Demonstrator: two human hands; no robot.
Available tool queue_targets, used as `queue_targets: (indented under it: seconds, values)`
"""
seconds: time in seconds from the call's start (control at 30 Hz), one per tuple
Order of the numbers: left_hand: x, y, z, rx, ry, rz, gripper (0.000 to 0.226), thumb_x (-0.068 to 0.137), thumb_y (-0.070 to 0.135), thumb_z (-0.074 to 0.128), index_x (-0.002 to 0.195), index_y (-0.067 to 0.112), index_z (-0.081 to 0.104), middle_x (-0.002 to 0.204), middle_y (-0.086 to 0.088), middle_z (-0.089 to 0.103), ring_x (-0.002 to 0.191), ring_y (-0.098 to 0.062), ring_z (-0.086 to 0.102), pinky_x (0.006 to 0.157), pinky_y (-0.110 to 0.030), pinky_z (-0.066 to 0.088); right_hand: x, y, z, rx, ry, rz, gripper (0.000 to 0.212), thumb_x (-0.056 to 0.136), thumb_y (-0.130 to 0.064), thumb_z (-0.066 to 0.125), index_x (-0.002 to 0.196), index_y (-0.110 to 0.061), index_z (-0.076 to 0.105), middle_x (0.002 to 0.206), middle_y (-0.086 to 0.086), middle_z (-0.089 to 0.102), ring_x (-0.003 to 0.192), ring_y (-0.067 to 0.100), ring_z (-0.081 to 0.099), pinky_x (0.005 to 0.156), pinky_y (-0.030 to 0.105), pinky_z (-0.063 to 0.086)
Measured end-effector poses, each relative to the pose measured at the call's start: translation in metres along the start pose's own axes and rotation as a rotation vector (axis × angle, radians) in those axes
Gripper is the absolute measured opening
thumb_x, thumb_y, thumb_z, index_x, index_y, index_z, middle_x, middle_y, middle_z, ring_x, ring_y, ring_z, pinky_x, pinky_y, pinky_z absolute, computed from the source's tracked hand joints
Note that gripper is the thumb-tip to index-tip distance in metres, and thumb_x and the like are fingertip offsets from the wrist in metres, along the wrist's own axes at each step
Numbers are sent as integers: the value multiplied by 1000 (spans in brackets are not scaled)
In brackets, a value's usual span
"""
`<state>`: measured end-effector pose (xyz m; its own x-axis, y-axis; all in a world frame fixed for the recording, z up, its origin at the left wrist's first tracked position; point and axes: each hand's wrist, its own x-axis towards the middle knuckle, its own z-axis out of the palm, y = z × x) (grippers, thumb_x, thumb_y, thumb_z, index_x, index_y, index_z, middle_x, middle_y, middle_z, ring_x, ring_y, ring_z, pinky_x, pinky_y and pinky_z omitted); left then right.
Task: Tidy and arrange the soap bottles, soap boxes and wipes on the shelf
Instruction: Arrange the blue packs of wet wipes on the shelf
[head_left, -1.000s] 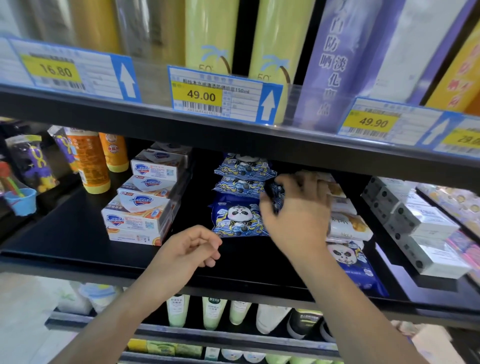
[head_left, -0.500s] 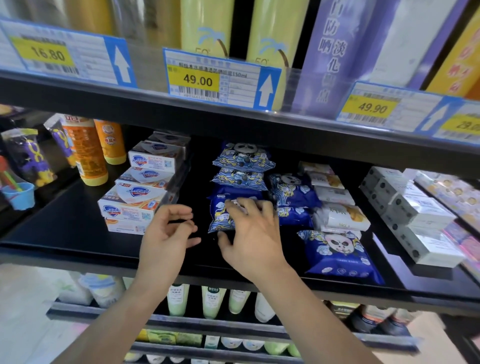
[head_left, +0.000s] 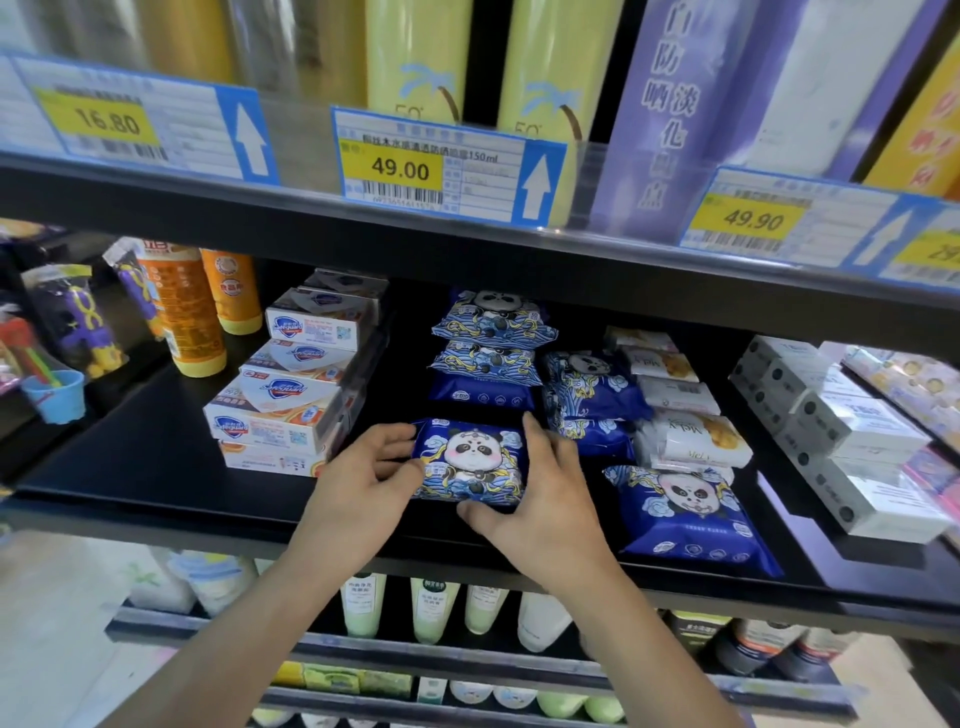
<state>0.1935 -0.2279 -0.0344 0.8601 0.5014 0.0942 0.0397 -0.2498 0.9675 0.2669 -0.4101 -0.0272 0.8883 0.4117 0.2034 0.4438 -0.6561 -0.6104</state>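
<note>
Both hands frame a blue panda wipes pack (head_left: 470, 462) at the front of the black shelf (head_left: 156, 467) — the left hand (head_left: 358, 493) holds its left edge, the right hand (head_left: 540, 499) its right edge and front corner — beside stacked soap boxes (head_left: 291, 395)

Shelf-edge price tags (head_left: 449, 166) — 16.80, 49.00 with 150ml, and 49.90 are read; below them, "Safeguard" is printed on soap boxes (head_left: 283, 402).
</note>
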Motion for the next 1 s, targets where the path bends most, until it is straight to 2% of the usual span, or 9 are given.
queue_targets:
  seconds: [0.1, 0.27, 0.37, 0.47, 0.6, 0.73, 0.83, 0.93, 1.0]
  values:
    - [-1, -1, -2, -8, -21, -1, 38, 97, 7, 69, 127, 30, 65, 120, 12, 72, 107, -8, 69, 100, -31, 55, 8, 0, -6, 37, -46, 32, 110, 72, -43, 89, 161, -35, 24, 143, -8, 36, 131, 14, 50, 108, 30, 44]
    - [-8, 1, -4, -50, -65, 34, 51, 95, 3, 72, 134, 33, 61, 122, 17, 70, 105, -1, 69, 94, -27, 56, 0, 12, 3, 227, 70, -109, 90, 68, -24, 94, 140, -43, 43, 131, -20, 37, 115, -1, 55, 101, 31, 52]
    - [-11, 2, -2, -39, -118, 44, 59, 93, 11, 76, 141, 36, 53, 127, 21, 67, 113, 5, 65, 95, -20, 53, -3, 14, 5, 242, 140, -227, 87, 70, -13, 92, 137, -40, 45, 134, -15, 35, 121, -4, 51, 98, 18, 49]
    - [-11, 1, -2, -26, -137, 58, 65, 92, 15, 79, 142, 42, 47, 120, 17, 72, 110, 2, 67, 90, -12, 52, -5, 14, 5, 271, 184, -287, 86, 69, -4, 91, 136, -35, 47, 137, -10, 35, 127, -7, 45, 97, 7, 42]
    - [-13, 0, -2, -66, -118, 72, 67, 86, 21, 84, 141, 40, 51, 114, 16, 75, 105, -7, 72, 87, -15, 55, -5, 15, 4, 296, 152, -304, 90, 70, 0, 87, 139, -41, 45, 140, -11, 36, 131, -3, 44, 98, 7, 41]
    - [-15, 1, -3, -102, -112, 96, 66, 82, 22, 84, 137, 40, 53, 113, 16, 74, 105, -7, 70, 86, -14, 53, -6, 13, -2, 346, 64, -234, 104, 73, 4, 78, 147, -52, 33, 143, -16, 35, 132, -5, 43, 100, 6, 39]
    - [-14, 0, -3, -108, -111, 101, 66, 81, 19, 85, 136, 40, 54, 114, 7, 74, 106, -9, 70, 86, -15, 53, -5, 14, -4, 388, 36, -187, 105, 74, 5, 76, 155, -44, 30, 144, -16, 40, 131, -4, 47, 105, 15, 43]
    - [-14, -1, -4, -112, -115, 103, 68, 82, 19, 85, 138, 39, 53, 115, 8, 73, 107, -10, 69, 87, -18, 55, -3, 16, -5, 418, 25, -122, 103, 75, 0, 82, 154, -46, 35, 119, -8, 59, 99, -2, 60, 84, 15, 51]
    - [-14, -1, -5, -107, -125, 109, 69, 78, 29, 83, 138, 41, 51, 114, 17, 72, 108, -7, 69, 88, -21, 56, -2, 15, -5, 409, 36, -110, 99, 75, -4, 86, 149, -50, 39, 103, -6, 60, 86, 5, 59, 75, 14, 50]
